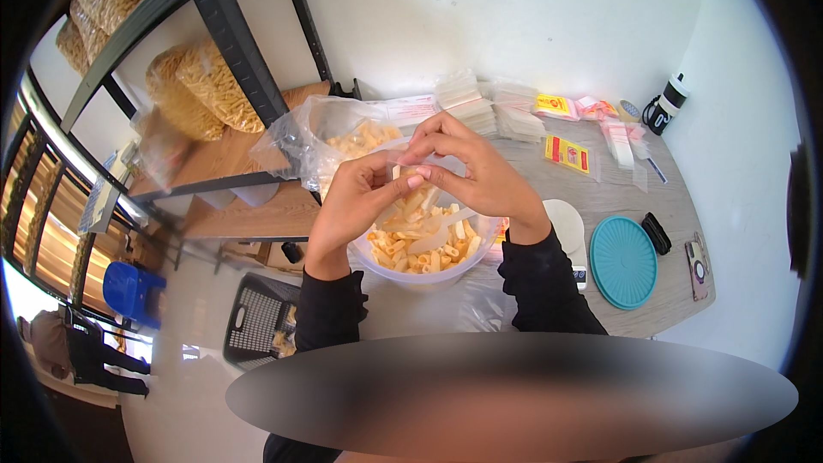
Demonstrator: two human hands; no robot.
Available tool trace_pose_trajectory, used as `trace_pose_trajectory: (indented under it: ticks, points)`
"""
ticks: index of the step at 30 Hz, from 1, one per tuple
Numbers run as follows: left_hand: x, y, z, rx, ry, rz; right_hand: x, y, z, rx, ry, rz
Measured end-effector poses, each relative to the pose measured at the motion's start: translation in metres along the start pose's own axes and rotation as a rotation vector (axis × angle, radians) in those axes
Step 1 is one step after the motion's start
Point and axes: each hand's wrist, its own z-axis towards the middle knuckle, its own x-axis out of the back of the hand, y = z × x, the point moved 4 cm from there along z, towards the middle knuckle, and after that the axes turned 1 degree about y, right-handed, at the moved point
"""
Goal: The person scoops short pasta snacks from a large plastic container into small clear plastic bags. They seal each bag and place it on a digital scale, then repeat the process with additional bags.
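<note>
My left hand [353,199] and my right hand [487,173] meet above a translucent plastic bowl [375,264], thumbs and fingertips pinched together. Between them they hold what looks like a small clear plastic bag [415,206] with pale tube-shaped snacks in it. Its upper edge is partly hidden by my fingers. Orange-yellow tube snacks [433,255] fill the bowl below, and a whitish translucent flat piece [441,233] lies on them. Behind my left hand stands a large clear bag [300,133] with more of the same snacks.
Stacks of small clear bags [467,103] and yellow-red labels [567,154] lie along the wall. Right of the bowl are a white scale [566,227], a teal lid [624,262], a phone [699,267] and a black-white bottle [667,105]. Shelving [231,43] and a dark crate [257,321] stand left.
</note>
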Motion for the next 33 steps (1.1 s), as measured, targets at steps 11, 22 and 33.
trace_pose_trajectory:
  ticks: [11, 22, 33]
  points:
    - [0.008, -0.001, 0.003, 0.016, 0.083, 0.053, 0.004, 0.004, 0.000, -0.062, 0.194, 0.033]
    - [0.012, 0.000, 0.001, -0.051, 0.173, 0.014, 0.008, 0.004, -0.003, -0.232, 0.178, -0.034]
    - [0.015, -0.001, 0.001, -0.042, 0.253, 0.018, 0.005, 0.005, -0.003, -0.170, 0.205, -0.033]
